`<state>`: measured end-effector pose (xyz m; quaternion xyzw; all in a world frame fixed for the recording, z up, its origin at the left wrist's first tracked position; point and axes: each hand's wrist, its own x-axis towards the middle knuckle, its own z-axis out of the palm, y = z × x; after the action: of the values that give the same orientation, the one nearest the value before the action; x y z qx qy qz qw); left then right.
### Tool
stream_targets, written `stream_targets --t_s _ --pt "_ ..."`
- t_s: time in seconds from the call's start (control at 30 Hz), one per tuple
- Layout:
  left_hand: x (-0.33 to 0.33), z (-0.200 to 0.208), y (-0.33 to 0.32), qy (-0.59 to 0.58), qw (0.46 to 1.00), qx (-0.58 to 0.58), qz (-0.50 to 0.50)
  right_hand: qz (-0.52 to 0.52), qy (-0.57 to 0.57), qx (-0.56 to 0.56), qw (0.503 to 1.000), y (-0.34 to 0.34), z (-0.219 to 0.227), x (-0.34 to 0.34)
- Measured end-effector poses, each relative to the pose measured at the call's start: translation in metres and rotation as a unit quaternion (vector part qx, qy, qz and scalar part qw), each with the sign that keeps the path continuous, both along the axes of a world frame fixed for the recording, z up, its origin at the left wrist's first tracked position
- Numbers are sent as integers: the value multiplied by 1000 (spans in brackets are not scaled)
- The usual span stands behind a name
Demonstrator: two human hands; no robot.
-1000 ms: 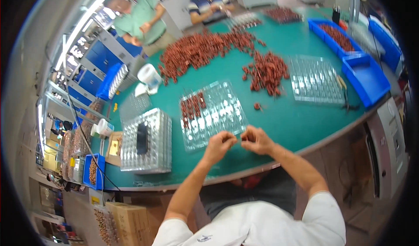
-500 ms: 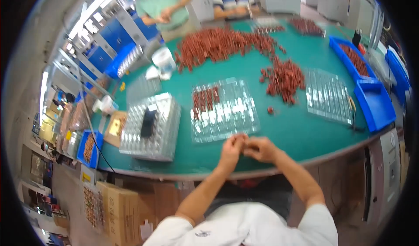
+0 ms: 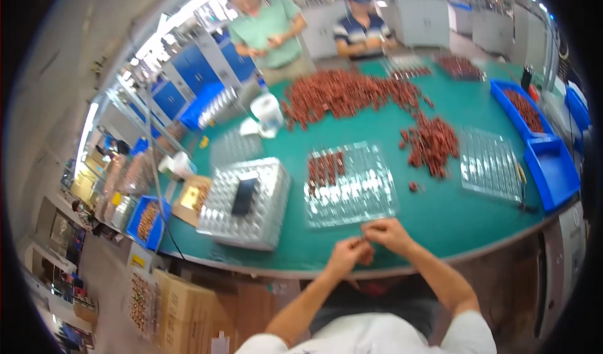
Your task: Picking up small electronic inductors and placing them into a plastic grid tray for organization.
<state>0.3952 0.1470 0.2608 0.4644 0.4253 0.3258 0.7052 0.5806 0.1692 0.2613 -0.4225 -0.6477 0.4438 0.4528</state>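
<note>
The left hand (image 3: 349, 254) and right hand (image 3: 385, 232), each pinched together, content unclear, are near one transparent rectangular plastic tray (image 3: 353, 201).

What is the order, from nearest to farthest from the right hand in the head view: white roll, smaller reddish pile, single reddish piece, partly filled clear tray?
1. Partly filled clear tray: just beyond the right hand, leftward.
2. Single reddish piece: forward, slightly right.
3. Smaller reddish pile: beyond that piece, rightward.
4. White roll: far back, left.
</note>
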Motion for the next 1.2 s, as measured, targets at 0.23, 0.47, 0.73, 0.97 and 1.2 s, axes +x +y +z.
stream_targets --t_s 0.23,0.47,0.73,0.97,1.2 --pt "-18 5 -27 -1 997 -4 -81 75 90 -191 975 -42 30 -7" --pt "-10 7 -31 -31 993 8 -110 22 89 126 988 -52 3 -2" --pt "9 6 -39 -3 1000 -12 -1 -171 122 -62 976 -71 4 2" --pt "14 9 -42 20 998 62 -24 -60 -17 2 998 -77 7 9" --pt "26 -17 -54 31 999 -10 -21 -94 15 -25 995 -86 -23 16"
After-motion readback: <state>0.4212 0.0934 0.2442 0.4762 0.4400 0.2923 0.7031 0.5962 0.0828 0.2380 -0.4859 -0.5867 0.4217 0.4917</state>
